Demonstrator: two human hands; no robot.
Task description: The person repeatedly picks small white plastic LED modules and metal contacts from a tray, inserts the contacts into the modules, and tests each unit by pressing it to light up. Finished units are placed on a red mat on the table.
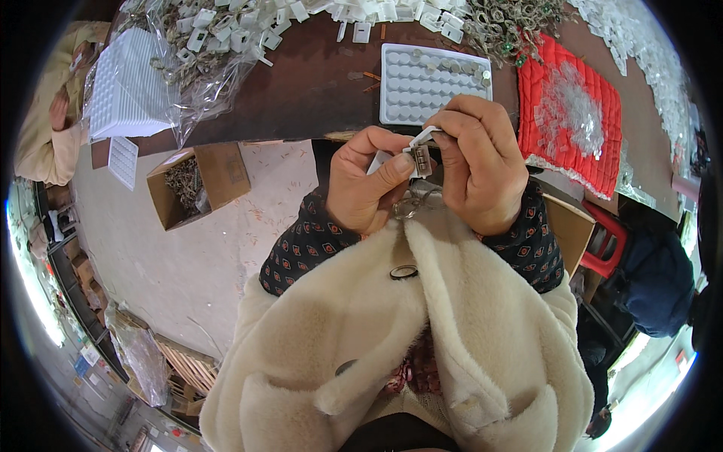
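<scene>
In front of my chest, my left hand (370, 179) pinches a small white plastic case (420, 172) between thumb and fingers. A brownish metallic part shows inside the case. My right hand (482, 162) grips a white flap (425, 135) at the top of the same case with its fingertips. I cannot tell whether the flap is joined to it. A metal ring (407, 209) hangs below the case. Just beyond my hands, at the table's edge, lies a white tray (407, 94) with round pockets; small round pieces sit in its far right pockets.
A red quilted cloth (531, 90) bears a heap of clear plastic pieces (572, 113). White plastic cases (361, 32) and tangled cord rings (504, 26) lie along the far side. Stacked white trays (132, 87) stand left, near another person's hand (59, 109). A cardboard box (218, 177) is on the floor.
</scene>
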